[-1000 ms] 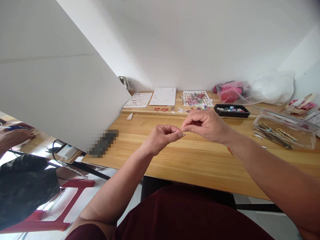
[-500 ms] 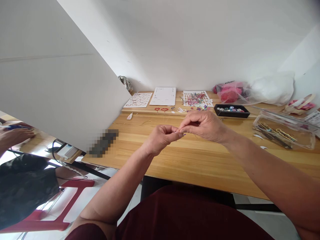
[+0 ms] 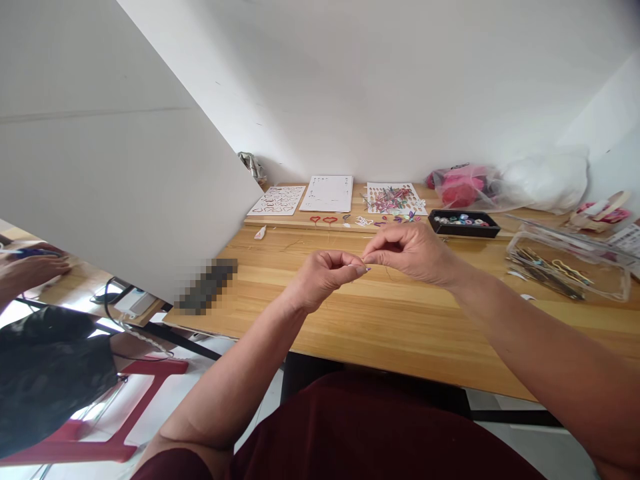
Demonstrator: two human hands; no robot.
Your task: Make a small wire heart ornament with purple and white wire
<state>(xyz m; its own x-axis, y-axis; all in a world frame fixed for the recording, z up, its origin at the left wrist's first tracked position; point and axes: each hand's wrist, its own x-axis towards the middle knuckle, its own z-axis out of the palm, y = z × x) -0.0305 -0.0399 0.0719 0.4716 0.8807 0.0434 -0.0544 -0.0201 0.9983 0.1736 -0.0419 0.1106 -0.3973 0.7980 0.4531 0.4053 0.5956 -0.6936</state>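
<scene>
Above the middle of the wooden table (image 3: pixel 350 327), my two hands meet at the fingertips. My left hand (image 3: pixel 323 277) is closed in a pinch on a small purple-and-white piece (image 3: pixel 369 269), whose tip just shows past the thumb; the fingers cover most of it. Thumb and forefinger of my right hand (image 3: pixel 410 250) are pinched together right beside that piece. A fine thread (image 3: pixel 388 272) hangs below the right fingers, seemingly held in them. Past the hands lie two red heart outlines (image 3: pixel 330 220) and some purple petal-like pieces (image 3: pixel 400 219).
On the back ledge are patterned sheets (image 3: pixel 280 200), a black tray (image 3: pixel 465 231) of thread spools and pink bagged material (image 3: pixel 460 191). A clear box (image 3: pixel 620 283) of tools stands right, a small glue bottle (image 3: pixel 261 233) left. Beyond the partition (image 3: pixel 125 153) shows another person's hand (image 3: pixel 35 272).
The right fingertips have drawn slightly right, away from the left ones, and more of the thread shows beneath them. The left hand has stayed almost still.
</scene>
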